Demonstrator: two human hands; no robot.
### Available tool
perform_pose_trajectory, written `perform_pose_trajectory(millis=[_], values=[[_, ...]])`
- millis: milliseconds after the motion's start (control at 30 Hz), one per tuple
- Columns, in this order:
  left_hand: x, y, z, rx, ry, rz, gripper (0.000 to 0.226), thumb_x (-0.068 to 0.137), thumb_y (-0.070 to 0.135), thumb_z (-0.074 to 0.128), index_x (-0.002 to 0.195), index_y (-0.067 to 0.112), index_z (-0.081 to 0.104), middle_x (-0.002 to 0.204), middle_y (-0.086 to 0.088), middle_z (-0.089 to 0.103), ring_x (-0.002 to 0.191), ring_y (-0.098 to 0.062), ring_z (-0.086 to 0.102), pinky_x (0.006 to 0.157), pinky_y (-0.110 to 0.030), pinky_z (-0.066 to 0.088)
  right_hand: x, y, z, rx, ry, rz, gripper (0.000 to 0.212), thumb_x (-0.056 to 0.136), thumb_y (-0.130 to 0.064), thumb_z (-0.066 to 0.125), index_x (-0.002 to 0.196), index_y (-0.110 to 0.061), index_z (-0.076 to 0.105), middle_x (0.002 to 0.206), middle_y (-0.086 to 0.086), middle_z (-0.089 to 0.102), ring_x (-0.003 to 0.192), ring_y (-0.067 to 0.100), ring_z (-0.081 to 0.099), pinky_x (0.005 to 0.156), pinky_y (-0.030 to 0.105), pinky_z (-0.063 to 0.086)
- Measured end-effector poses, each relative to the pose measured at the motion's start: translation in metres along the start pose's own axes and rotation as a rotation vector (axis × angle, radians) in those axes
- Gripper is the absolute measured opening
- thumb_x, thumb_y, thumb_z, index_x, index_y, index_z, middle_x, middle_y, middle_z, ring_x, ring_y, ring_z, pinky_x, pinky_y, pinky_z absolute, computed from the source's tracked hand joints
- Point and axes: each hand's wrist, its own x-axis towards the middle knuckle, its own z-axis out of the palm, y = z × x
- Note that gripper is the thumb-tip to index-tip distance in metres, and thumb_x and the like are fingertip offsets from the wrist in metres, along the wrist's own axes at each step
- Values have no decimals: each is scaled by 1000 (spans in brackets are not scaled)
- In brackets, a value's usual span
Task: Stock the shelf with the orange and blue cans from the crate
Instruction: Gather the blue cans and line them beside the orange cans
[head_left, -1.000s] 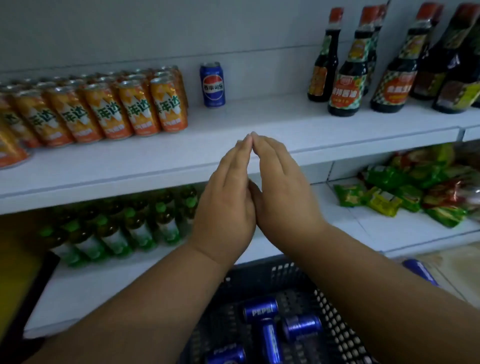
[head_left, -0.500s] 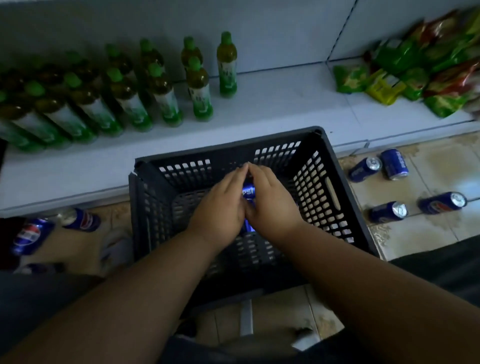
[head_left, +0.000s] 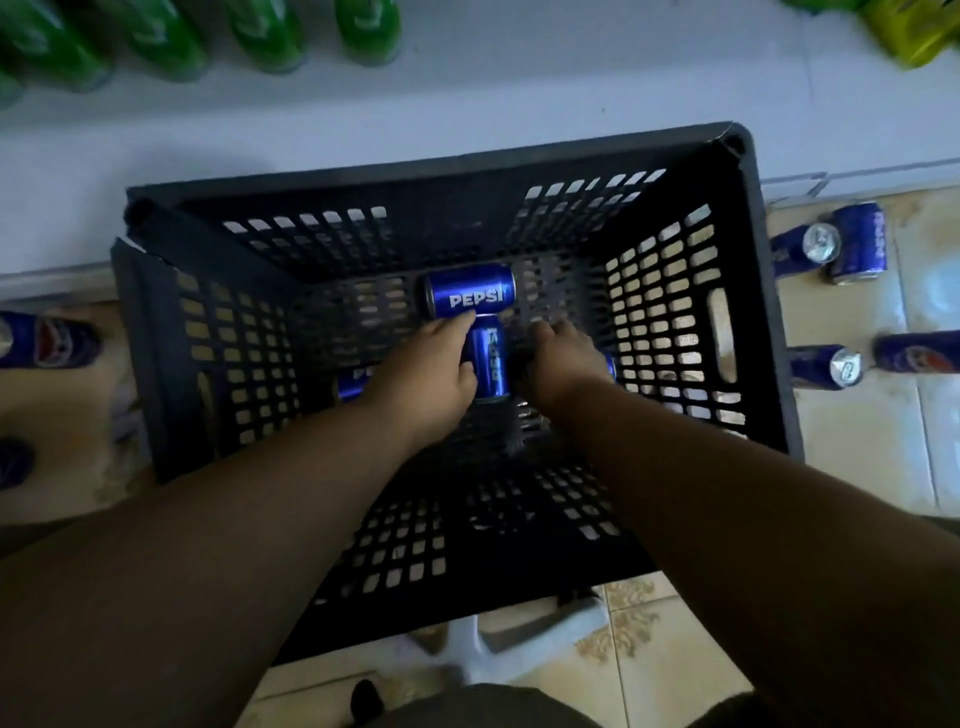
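Four blue cans lie on their sides on the slatted floor of the dark plastic crate (head_left: 748, 291). The far can (head_left: 470, 291) lies crosswise against the back of the floor, white PEPSI lettering facing up, glossy and undented. A second can (head_left: 488, 364) lies lengthwise just in front of it, its end almost touching the first. The left hand (head_left: 426, 379) reaches down with its fingers resting on this second can's left flank and its fingertips touching the lower edge of the far can; they look gently bent rather than wrapped round either, though the dim light makes that hard to judge. The right hand (head_left: 563, 364) sits just right of the same can, fingers curled downward; whether they grip anything cannot be told. A sliver of a third can (head_left: 353, 382) shows left of the left wrist, and a fourth (head_left: 610, 366) peeks out past the right hand.

The crate walls rise steeply on all sides, leaving bare floor toward the near wall. The white shelf (head_left: 519, 93) runs just beyond the far rim, with green bottles (head_left: 260, 36) at its back and open surface in front of them. More blue cans (head_left: 841, 244) lie on the tiled floor to the right of the crate
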Motion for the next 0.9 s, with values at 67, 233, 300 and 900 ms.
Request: perform_pose_trajectory(millis=[67,233,300,900], values=[[7,1,8,17,-29,19,60,98,19,50,154,16,31,156,-6,39,141,-23,39,115,-36,33,13,13,7,-101,-67,30,64,92,-34,62,148,-19,35,149,13,41,136,35,39,105,48,39],[13,12,31,10,-106,41,58,98,19,50,154,17,32,155,-8,40,139,-25,42,111,-33,36,23,36,26,-274,-115,-33,61,93,-37,60,147,-20,39,150,12,42,137,35,38,108,47,33],[13,14,37,-8,-132,41,58,99,20,49,155,19,30,157,-7,37,141,-24,40,109,-30,33,25,44,32,-357,-109,-58,60,92,-33,61,146,-21,39,151,11,41,139,34,36,109,48,31],[-22,54,-18,-480,5,-103,53,93,48,57,141,28,49,123,5,64,106,-14,64,96,-36,50,-62,13,-110,429,-355,-206,43,68,-41,89,102,-28,66,101,-5,70,95,19,65,84,34,50]])
